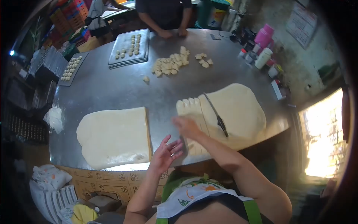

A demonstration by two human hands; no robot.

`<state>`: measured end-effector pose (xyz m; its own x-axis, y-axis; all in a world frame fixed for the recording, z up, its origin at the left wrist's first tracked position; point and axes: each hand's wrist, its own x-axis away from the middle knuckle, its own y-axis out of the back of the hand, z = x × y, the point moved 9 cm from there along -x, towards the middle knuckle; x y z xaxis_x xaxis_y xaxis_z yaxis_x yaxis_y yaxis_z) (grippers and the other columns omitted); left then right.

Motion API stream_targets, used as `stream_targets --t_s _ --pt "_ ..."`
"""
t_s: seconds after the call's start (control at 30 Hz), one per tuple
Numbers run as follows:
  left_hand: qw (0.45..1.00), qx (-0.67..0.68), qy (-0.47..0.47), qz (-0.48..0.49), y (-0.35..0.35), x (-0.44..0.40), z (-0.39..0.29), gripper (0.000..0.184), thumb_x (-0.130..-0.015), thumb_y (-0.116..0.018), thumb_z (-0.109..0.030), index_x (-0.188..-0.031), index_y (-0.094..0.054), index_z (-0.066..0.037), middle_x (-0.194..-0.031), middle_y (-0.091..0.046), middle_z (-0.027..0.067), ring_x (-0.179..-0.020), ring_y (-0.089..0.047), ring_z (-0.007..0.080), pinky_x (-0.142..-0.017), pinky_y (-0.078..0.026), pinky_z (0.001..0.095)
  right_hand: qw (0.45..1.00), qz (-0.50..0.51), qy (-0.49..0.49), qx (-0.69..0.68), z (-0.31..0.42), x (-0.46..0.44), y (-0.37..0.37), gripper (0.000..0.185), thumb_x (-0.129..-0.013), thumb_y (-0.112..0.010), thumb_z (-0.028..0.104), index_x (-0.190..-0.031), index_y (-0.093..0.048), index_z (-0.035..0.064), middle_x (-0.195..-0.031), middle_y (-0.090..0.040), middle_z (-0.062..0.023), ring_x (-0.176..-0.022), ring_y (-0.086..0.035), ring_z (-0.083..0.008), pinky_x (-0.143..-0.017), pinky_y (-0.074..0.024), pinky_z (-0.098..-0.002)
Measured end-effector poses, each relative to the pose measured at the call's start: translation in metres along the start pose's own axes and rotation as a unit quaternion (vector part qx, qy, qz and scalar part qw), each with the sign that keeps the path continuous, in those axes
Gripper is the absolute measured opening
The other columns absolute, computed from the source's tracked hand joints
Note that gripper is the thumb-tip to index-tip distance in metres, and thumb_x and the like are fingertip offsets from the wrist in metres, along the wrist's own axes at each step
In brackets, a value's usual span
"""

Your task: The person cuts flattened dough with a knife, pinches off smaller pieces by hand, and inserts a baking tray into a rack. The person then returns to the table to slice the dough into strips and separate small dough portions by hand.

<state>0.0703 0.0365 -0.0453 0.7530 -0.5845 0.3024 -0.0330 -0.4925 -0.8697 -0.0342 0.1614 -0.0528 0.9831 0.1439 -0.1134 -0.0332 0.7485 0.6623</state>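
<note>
My left hand (166, 153) is raised at the table's near edge, palm turned up and fingers apart, with nothing in it. Over the left part of the right-hand dough slab (238, 108) is my right hand (187, 128); its fingers point left and are blurred, so their grip is unclear. Beneath and around it lie cut dough strips (190, 109), with several short pieces at their far end. A knife (216, 114) with a dark handle rests on the slab, right of the strips. Another thick dough slab (113, 138) lies left of my left hand, its right edge cut straight.
Dough chunks (171, 64) are heaped at the table's far side, near another person's hands (171, 33). Stacked trays (128, 48) hold small dough balls, and another tray (77, 63) stands far left. Bottles (264, 58) line the right wall. White flour (55, 118) sits at the left edge.
</note>
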Motion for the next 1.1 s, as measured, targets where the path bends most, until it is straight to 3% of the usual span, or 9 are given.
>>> stream_targets --t_s 0.17,0.33,0.47,0.53,0.63,0.87,1.0,1.07,1.1 --pt "0.983 -0.156 -0.045 -0.081 0.036 -0.002 -0.050 0.052 -0.099 -0.053 -0.029 -0.143 -0.037 -0.008 -0.133 -0.054 0.0150 -0.122 -0.053 0.0266 -0.100 -0.045 0.0451 0.952 0.057 -0.186 0.238 -0.075 -0.115 0.014 0.025 -0.089 -0.060 0.027 -0.103 -0.066 0.0072 -0.106 -0.062 -0.0197 -0.099 -0.062 -0.0354 -0.087 -0.0501 -0.0438" --pt "0.957 -0.261 0.006 -0.125 0.068 -0.014 -0.029 0.056 -0.095 -0.061 -0.020 -0.145 -0.036 -0.009 -0.131 -0.055 0.0158 -0.121 -0.054 0.0279 -0.098 -0.046 0.0413 0.919 0.085 0.038 0.384 -0.056 -0.094 -0.036 0.018 -0.080 -0.062 0.017 -0.097 -0.065 0.0085 -0.102 -0.058 -0.0203 -0.097 -0.060 -0.0410 -0.084 -0.0504 -0.0471" --pt "0.892 -0.435 -0.007 -0.119 0.080 -0.037 0.009 0.063 -0.090 -0.069 -0.017 -0.144 -0.038 -0.009 -0.128 -0.057 0.0129 -0.119 -0.055 0.0244 -0.097 -0.045 0.0382 0.960 0.254 0.059 0.099 -0.014 -0.017 -0.026 0.004 -0.080 -0.058 0.005 -0.083 -0.057 0.0034 -0.090 -0.059 -0.0161 -0.088 -0.060 -0.0346 -0.072 -0.0479 -0.0467" --pt "0.822 -0.548 -0.101 -0.117 0.065 -0.051 0.017 0.071 -0.085 -0.075 -0.020 -0.143 -0.038 -0.003 -0.122 -0.060 0.0116 -0.114 -0.056 0.0173 -0.097 -0.045 0.0326 0.964 0.223 0.148 -0.003 0.052 0.008 0.031 0.007 -0.077 -0.060 0.002 -0.079 -0.054 0.0034 -0.083 -0.058 -0.0130 -0.083 -0.060 -0.0321 -0.068 -0.0465 -0.0440" --pt "0.828 -0.538 -0.107 -0.111 0.060 -0.074 0.050 0.060 -0.086 -0.073 -0.018 -0.136 -0.043 -0.003 -0.116 -0.062 0.0112 -0.107 -0.058 0.0167 -0.092 -0.047 0.0314 0.948 0.218 0.206 -0.108 0.127 0.037 0.112 0.014 -0.078 -0.064 -0.002 -0.077 -0.052 0.0048 -0.080 -0.055 -0.0106 -0.075 -0.058 -0.0303 -0.065 -0.0462 -0.0374" --pt "0.816 -0.533 -0.164 -0.154 0.017 -0.075 0.039 0.027 -0.088 -0.066 -0.011 -0.113 -0.059 -0.004 -0.095 -0.067 0.0092 -0.086 -0.063 0.0144 -0.074 -0.050 0.0285 0.896 -0.036 0.220 -0.385 0.074 0.038 0.222 0.025 -0.083 -0.070 -0.002 -0.075 -0.047 0.0065 -0.069 -0.048 -0.0044 -0.060 -0.047 -0.0179 -0.054 -0.0371 -0.0284" --pt "0.658 -0.661 -0.267 -0.242 -0.066 0.015 -0.049 0.024 -0.085 -0.067 -0.009 -0.108 -0.061 -0.006 -0.088 -0.067 0.0090 -0.078 -0.064 0.0158 -0.068 -0.050 0.0302 0.937 -0.078 0.069 -0.333 0.017 0.044 0.223 0.029 -0.079 -0.073 -0.003 -0.075 -0.046 0.0081 -0.069 -0.049 -0.0038 -0.059 -0.046 -0.0137 -0.052 -0.0345 -0.0274" --pt "0.636 -0.677 -0.266 -0.258 -0.086 0.036 -0.073 0.025 -0.084 -0.068 -0.009 -0.108 -0.061 -0.006 -0.089 -0.067 0.0101 -0.079 -0.066 0.0190 -0.070 -0.051 0.0321 0.950 -0.025 0.171 -0.262 0.041 0.054 0.201 0.024 -0.082 -0.069 -0.002 -0.076 -0.047 0.0073 -0.073 -0.050 -0.0041 -0.062 -0.050 -0.0156 -0.055 -0.0384 -0.0293" --pt "0.509 -0.781 -0.285 -0.224 -0.102 0.038 -0.075 0.026 -0.084 -0.068 -0.010 -0.108 -0.061 -0.005 -0.093 -0.067 0.0119 -0.083 -0.066 0.0224 -0.073 -0.051 0.0341 0.949 -0.002 0.222 -0.222 0.055 0.060 0.189 0.022 -0.084 -0.067 -0.002 -0.077 -0.048 0.0069 -0.075 -0.051 -0.0042 -0.064 -0.052 -0.0166 -0.056 -0.0404 -0.0303"
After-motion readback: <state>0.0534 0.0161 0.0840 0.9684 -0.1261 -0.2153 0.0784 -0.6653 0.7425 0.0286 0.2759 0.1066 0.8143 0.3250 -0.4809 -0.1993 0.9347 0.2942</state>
